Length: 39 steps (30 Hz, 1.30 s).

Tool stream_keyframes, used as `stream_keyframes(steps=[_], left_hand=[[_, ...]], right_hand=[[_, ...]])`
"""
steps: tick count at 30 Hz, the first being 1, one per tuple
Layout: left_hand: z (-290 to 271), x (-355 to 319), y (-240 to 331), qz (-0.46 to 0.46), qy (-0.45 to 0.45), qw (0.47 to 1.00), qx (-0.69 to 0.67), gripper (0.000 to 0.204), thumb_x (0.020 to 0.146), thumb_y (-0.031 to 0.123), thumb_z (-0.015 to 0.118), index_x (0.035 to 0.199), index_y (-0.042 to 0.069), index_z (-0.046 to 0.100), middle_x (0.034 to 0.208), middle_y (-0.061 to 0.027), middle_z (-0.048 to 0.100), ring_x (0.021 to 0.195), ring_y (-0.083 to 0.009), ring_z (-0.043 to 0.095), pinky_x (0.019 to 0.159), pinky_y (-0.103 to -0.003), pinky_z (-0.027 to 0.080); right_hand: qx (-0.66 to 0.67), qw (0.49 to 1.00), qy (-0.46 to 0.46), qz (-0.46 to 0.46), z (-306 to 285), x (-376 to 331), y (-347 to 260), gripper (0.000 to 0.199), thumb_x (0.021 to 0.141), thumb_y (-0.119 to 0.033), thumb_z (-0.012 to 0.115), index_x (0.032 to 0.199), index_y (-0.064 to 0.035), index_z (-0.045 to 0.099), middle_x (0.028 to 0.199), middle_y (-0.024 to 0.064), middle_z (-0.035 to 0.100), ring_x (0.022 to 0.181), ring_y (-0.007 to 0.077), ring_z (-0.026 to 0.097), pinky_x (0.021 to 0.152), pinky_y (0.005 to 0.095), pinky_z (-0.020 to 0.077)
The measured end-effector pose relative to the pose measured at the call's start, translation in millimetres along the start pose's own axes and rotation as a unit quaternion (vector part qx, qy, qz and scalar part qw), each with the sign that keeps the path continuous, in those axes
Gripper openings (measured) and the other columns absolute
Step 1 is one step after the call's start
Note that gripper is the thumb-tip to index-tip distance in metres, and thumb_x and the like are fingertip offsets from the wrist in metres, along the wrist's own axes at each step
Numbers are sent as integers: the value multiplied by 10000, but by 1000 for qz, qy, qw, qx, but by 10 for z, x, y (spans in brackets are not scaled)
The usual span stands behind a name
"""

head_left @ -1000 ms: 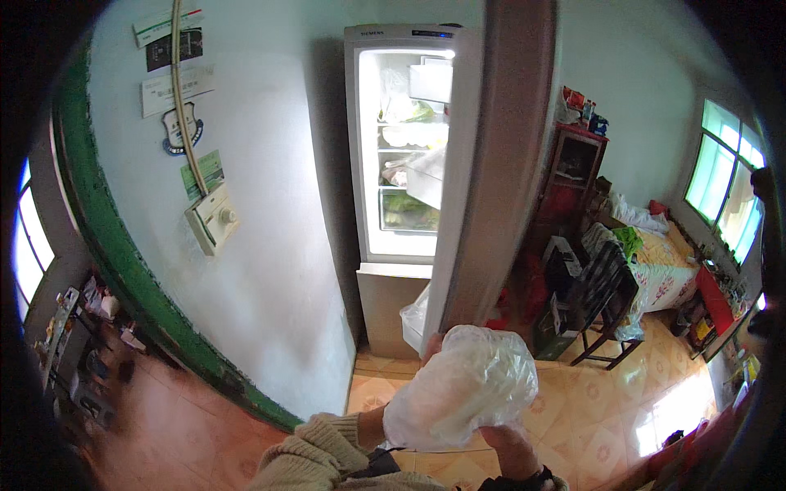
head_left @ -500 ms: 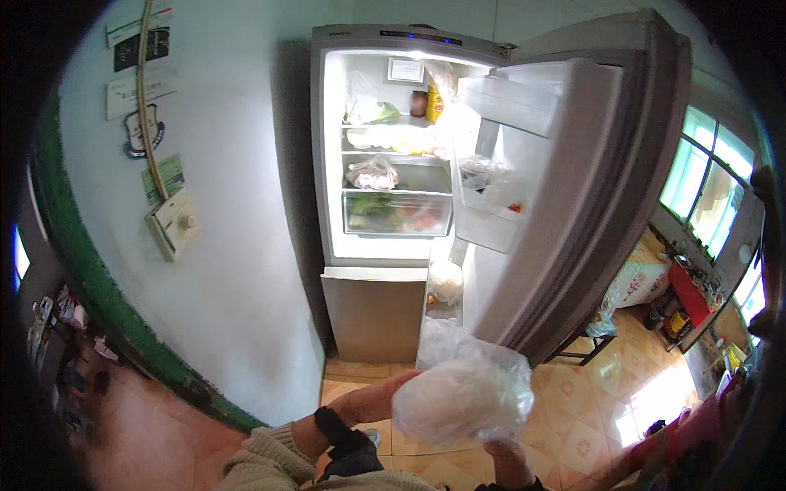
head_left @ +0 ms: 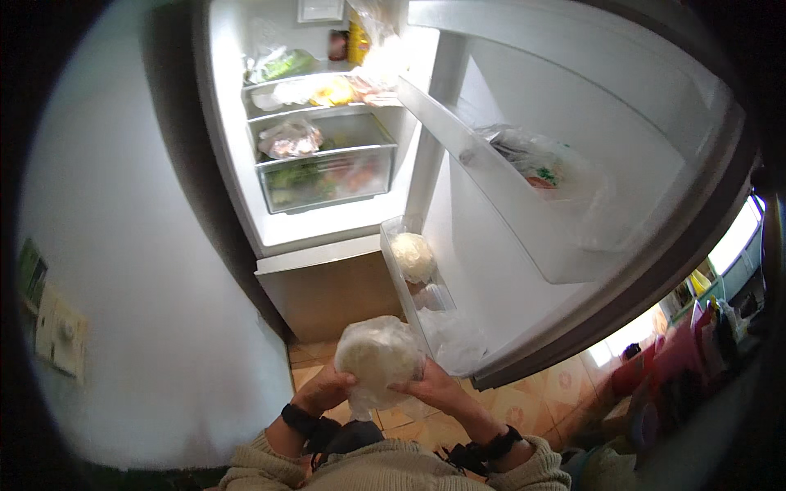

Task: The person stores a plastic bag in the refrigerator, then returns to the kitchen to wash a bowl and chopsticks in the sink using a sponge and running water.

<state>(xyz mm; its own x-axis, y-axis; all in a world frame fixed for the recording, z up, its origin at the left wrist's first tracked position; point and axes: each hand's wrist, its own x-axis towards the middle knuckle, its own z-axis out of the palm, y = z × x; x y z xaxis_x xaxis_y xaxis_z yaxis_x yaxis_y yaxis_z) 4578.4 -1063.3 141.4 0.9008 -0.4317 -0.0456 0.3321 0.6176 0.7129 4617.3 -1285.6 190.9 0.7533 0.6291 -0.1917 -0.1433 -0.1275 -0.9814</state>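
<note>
So the bagged round pale thing [head_left: 378,357], looks like a cabbage or a dough ball in clear plastic, can't tell which, is held low in the middle of the view, right in front of the open fridge [head_left: 315,237] and just above the tiled floor [head_left: 524,401]. Left hand [head_left: 326,389] cups it from the left w/ fingers curled onto the bag, right hand [head_left: 432,385] does the same from the right, so both are wrapped partway round it, not flat and not fists. Black straps on both wrists, knit sleeves below. Just past the bag, the fridge door [head_left: 589,164] hangs open to the right, and its bottom door shelf [head_left: 403,270] has another round white bagged lump [head_left: 413,255] sitting in it, w/ more crumpled plastic lower down near the right hand. Higher door shelf holds a plastic bag [head_left: 540,164] w/ something red and green in it. Inside the fridge there's a clear drawer [head_left: 323,176] w/ greens, a wrapped bundle [head_left: 288,139] on the shelf above, and more bagged food on top. Grey wall [head_left: 123,286] to the left w/ a switch plate [head_left: 57,335].
</note>
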Motion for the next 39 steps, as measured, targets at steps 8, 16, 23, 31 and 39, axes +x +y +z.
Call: stream_keyframes(steps=[8,16,23,31,39], left_hand=[[-285,875,640,54,49,997,4,755,740,235,713,1376,37,356,1294,-124,497,1137,-253,535,940,-400,488],[-71,2139,1320,85,-29,942,324,892,631,114,765,1412,74,338,1292,-99,476,1215,-253,457,1066,-387,355],[270,2675,1077,-49,-172,813,554,817,629,85,694,1390,151,403,1299,-115,474,1239,-265,427,1078,-355,319],[100,2840,449,99,-275,683,670,794,585,-32,712,1317,148,466,1345,-124,448,1242,-342,419,1070,-420,353],[64,2775,144,118,-299,561,763,564,790,221,721,1308,156,510,1444,-58,397,1327,-305,356,1055,-437,350]], right_hand=[[-3,971,231,-58,-293,29,95,595,875,-190,664,1360,2,377,1222,118,507,1116,198,507,961,326,422],[-180,903,385,-60,-716,-299,269,379,882,-176,608,1221,-21,539,1214,129,541,1122,236,520,935,372,436],[-134,916,377,-45,-687,-407,299,366,871,-71,600,1229,-29,534,1320,100,479,1164,191,508,940,323,444],[-108,929,353,-6,-631,-546,284,337,889,-65,588,1219,-20,535,1184,88,541,1074,170,570,895,290,473],[-52,948,315,-5,-622,-383,234,324,899,-86,599,1208,-6,541,1123,74,572,1020,147,586,873,275,476]])
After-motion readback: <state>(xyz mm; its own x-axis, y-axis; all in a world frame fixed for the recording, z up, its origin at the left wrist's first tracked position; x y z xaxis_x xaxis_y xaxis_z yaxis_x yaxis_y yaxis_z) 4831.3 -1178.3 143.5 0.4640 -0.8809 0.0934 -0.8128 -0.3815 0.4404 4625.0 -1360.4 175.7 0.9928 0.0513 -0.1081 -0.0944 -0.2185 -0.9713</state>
